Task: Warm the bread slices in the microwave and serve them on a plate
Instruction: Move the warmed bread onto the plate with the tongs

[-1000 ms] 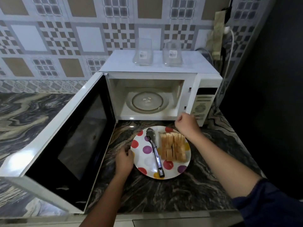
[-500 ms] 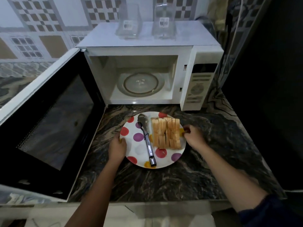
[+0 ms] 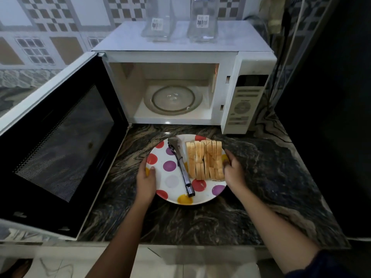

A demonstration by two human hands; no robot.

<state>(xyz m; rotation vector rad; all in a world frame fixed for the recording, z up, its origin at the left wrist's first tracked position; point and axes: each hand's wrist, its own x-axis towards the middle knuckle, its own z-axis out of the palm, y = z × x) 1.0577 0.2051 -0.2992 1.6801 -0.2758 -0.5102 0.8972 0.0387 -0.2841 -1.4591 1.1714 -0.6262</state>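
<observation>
A white plate with coloured dots (image 3: pixel 172 182) rests on the dark marble counter in front of the microwave. On its right half stands a row of several bread slices (image 3: pixel 205 159); metal tongs (image 3: pixel 180 167) lie along its middle. My left hand (image 3: pixel 146 180) grips the plate's left rim, thumb on top. My right hand (image 3: pixel 233 170) holds the right rim beside the bread, fingers curled round the edge. The white microwave (image 3: pixel 249 63) stands behind with an empty glass turntable (image 3: pixel 173 99) inside.
The microwave door (image 3: pixel 60 135) is swung wide open to the left, over the counter (image 3: pixel 271 177). Two clear glass jars (image 3: pixel 158 19) stand on top of the microwave. A dark wall closes off the right side. Cables hang at the back right.
My right hand came back from near the microwave's front to the plate's right rim and took hold of it. My left hand stayed at the left rim. The camera moved closer.
</observation>
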